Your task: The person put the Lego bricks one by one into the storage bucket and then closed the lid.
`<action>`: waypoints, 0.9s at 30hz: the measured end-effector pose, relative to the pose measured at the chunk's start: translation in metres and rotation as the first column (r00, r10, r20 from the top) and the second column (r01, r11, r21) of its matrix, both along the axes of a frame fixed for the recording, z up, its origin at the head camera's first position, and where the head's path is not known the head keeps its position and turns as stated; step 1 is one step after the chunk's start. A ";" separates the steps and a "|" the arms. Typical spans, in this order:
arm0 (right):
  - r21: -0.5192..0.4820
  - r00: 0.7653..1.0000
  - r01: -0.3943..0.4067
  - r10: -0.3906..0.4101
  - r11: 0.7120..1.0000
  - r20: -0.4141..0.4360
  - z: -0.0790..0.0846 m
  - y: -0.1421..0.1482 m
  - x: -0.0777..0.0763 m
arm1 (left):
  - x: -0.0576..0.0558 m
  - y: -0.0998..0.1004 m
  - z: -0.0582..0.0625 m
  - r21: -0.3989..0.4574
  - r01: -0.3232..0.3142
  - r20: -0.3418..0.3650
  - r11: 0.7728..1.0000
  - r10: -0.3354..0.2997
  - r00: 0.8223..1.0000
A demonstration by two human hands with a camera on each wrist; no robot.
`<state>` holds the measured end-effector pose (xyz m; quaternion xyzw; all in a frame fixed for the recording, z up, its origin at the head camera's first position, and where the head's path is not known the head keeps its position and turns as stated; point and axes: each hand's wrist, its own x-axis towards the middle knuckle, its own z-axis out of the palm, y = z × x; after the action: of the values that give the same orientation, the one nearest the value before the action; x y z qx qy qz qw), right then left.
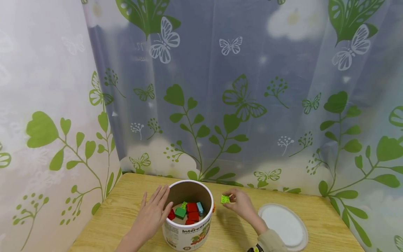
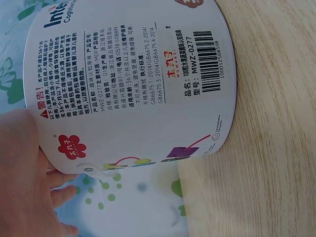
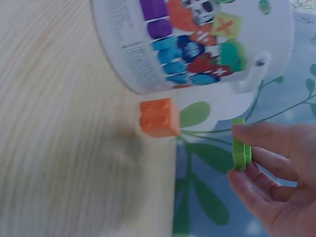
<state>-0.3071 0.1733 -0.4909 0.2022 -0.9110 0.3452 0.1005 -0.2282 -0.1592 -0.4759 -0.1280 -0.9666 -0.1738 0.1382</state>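
Note:
A white bucket (image 1: 185, 232) with printed sides stands on the table, its top uncovered. Inside lie several building blocks, among them red ones (image 1: 192, 208), a green block (image 1: 180, 212) and a blue block (image 1: 199, 209). My left hand (image 1: 151, 213) rests against the bucket's left rim with its fingers straight; the left wrist view shows that hand (image 2: 24, 182) at the rim too. To the right of the bucket, my right hand (image 1: 240, 204) pinches a lime-green block (image 1: 225, 199) between thumb and fingers, above the table. The right wrist view shows this block (image 3: 240, 148) edge-on.
An orange block (image 3: 159, 117) sits on the table beside the bucket's right side. A round white lid (image 1: 283, 225) lies at the right, near my right forearm. Behind the wooden table (image 1: 141, 182) hangs a curtain (image 1: 201, 87) printed with leaves and butterflies.

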 end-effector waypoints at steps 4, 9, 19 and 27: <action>-0.006 1.000 -0.005 0.005 1.000 0.005 0.009 0.000 0.003 | 0.000 0.000 0.000 -0.003 -0.001 0.000 1.000 0.001 1.000; -0.006 1.000 -0.006 0.006 1.000 0.020 0.018 -0.002 0.006 | -0.001 0.000 0.000 0.001 0.000 0.002 1.000 0.000 1.000; -0.016 0.999 -0.023 0.022 1.000 -0.032 0.044 -0.012 0.006 | -0.001 0.000 0.000 0.006 0.000 0.010 1.000 0.000 1.000; -0.018 0.994 -0.105 0.104 0.994 -0.042 0.065 -0.036 0.007 | 0.000 0.000 0.000 -0.002 -0.003 -0.002 1.000 0.003 1.000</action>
<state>-0.2996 0.1372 -0.4257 0.2558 -0.8933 0.3549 0.1031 -0.2281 -0.1590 -0.4760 -0.1268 -0.9668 -0.1726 0.1391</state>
